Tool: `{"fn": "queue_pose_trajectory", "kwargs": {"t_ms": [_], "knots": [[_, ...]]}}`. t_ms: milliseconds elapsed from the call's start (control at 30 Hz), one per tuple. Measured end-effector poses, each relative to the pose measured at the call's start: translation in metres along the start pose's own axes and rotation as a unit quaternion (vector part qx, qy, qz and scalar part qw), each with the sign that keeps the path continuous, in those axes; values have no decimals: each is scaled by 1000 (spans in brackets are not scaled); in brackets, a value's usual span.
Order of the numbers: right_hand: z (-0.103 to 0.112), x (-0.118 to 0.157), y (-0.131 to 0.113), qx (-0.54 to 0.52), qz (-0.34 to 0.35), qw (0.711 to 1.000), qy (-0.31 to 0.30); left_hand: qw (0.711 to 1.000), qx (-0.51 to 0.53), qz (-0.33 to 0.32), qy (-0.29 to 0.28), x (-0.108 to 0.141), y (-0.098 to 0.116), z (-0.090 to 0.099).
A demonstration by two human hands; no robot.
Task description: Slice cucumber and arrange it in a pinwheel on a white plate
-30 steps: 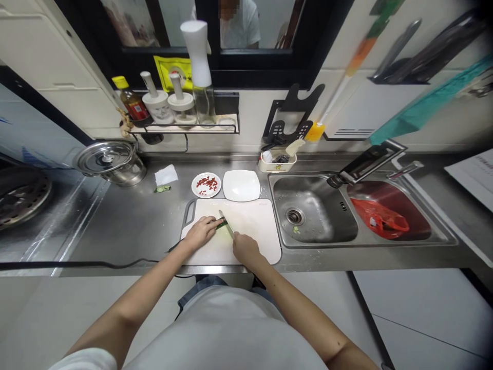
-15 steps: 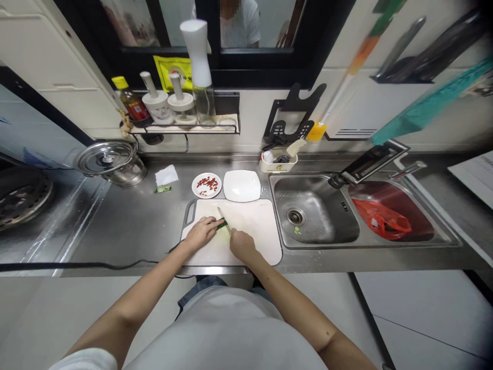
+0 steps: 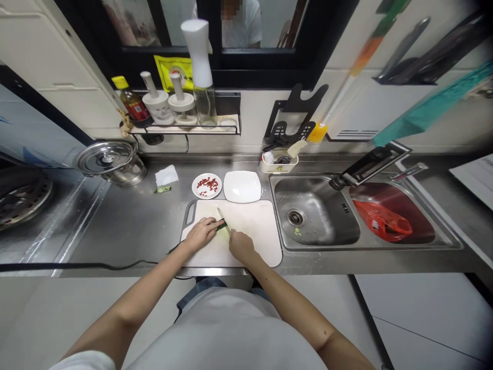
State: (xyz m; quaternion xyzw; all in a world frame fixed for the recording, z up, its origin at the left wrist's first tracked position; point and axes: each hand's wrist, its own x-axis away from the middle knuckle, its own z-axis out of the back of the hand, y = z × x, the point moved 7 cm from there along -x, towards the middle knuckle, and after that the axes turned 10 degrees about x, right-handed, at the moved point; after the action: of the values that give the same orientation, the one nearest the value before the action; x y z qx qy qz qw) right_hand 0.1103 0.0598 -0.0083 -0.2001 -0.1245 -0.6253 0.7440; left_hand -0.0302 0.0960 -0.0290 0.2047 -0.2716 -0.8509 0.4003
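Right hand (image 3: pixel 242 245) clasps knife (image 3: pixel 224 218) | left hand (image 3: pixel 199 234) holds green piece (image 3: pixel 221 225) | board (image 3: pixel 262 234) open right toward sink (image 3: pixel 327 223)

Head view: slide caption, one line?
Left hand holds green vegetable against white cutting board; right hand grips knife.

The cutting board (image 3: pixel 258 231) lies before two plates (image 3: pixel 242 186), left of the sink (image 3: pixel 327 216).

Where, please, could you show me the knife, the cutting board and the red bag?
Knife (image 3: pixel 223 216): head view, on the blade.
Cutting board (image 3: pixel 264 231): head view, on its bare surface, right of the hands.
Red bag (image 3: pixel 385 222): head view, on its crumpled middle.
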Motion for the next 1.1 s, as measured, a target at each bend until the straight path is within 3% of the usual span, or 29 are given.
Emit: {"fn": "queue_pose_trajectory", "kwargs": {"t_ms": [367,700,933,1100], "knots": [[-2,6,3,1,-6,1000,-24,1000,4,-3,3,-1,3,2],[-11,-2,3,6,-6,1000,1,1000,11,11,5,0,-2,0],[0,-7,-4,-3,-3,1000,13,1000,-1,10,21,3,-1,-1],[-6,4,-1,10,-15,1000,9,1000,0,7,27,4,0,-1]]}}
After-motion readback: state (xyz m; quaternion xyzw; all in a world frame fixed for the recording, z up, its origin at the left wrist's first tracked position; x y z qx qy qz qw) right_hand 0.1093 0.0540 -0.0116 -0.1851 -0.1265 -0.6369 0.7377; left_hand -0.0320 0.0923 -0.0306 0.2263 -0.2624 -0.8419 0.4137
